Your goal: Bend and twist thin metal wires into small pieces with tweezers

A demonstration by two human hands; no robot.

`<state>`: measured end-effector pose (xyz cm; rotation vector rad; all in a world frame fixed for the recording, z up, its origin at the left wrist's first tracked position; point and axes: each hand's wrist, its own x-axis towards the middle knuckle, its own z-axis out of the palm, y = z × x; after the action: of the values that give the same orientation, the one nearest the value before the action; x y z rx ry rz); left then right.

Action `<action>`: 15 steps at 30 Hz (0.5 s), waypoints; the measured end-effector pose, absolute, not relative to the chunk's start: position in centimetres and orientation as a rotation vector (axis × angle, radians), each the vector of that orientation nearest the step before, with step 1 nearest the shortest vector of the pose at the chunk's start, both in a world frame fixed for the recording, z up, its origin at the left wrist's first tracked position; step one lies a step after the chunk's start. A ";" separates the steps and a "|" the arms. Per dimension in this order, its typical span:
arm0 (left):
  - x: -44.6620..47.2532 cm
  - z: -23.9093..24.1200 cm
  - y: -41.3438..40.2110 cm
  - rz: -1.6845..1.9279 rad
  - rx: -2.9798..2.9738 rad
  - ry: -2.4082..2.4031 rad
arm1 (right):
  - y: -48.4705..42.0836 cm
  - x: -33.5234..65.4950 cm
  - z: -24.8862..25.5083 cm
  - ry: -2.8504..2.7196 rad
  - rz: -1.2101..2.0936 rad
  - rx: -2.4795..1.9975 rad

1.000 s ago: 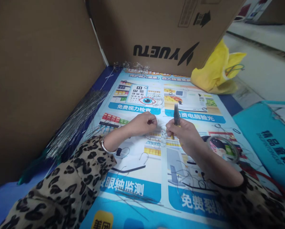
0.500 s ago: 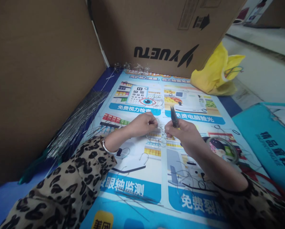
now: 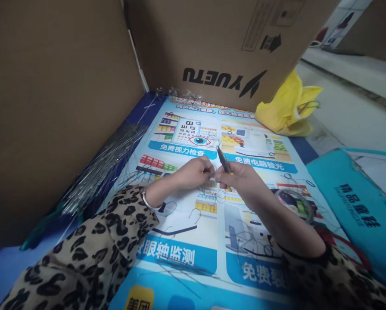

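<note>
My left hand (image 3: 196,172) is closed in a pinch on a thin bent wire piece (image 3: 212,193) just above a printed poster (image 3: 186,254). My right hand (image 3: 241,181) is wrapped round small pliers (image 3: 223,159) whose dark jaws point up and to the left, close to the left fingertips. The two hands nearly touch over the middle of the poster. A silver bangle (image 3: 145,199) sits on my left wrist. Both arms wear leopard-print sleeves.
A bundle of straight wires (image 3: 99,172) lies along the left cardboard wall (image 3: 51,107). A large cardboard box (image 3: 219,47) stands behind. A yellow bag (image 3: 283,107) lies at the back right, a teal bag (image 3: 357,206) at the right. Loose bent wires (image 3: 254,245) lie on the poster.
My right hand has moved left toward the left hand, and the pliers have tilted from upright to leaning left. The view has shifted slightly.
</note>
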<state>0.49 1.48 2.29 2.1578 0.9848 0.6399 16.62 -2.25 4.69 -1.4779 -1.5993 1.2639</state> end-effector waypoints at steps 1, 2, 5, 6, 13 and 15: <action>0.5 2.2 1.5 0.639 2.146 0.980 | -2.2 16.5 4.7 -1.599 1.272 -1.467; 0.4 2.2 1.6 0.639 2.135 0.967 | -2.2 16.3 4.8 -1.611 1.269 -1.468; 0.2 1.8 1.8 0.638 2.099 0.903 | -2.0 16.3 5.4 -1.709 1.264 -1.475; 0.2 1.7 2.0 0.639 2.079 0.883 | -1.9 16.4 5.6 -1.754 1.275 -1.467; -0.3 1.5 2.4 0.659 1.917 0.811 | -2.1 16.8 6.5 -2.157 1.019 -1.357; -0.4 1.6 2.4 0.656 1.906 0.794 | -2.3 16.8 6.4 -2.241 0.857 -1.343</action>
<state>-0.38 2.35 1.59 1.9060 0.7938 0.6556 16.79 -2.34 6.40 -1.3427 -2.2405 0.8574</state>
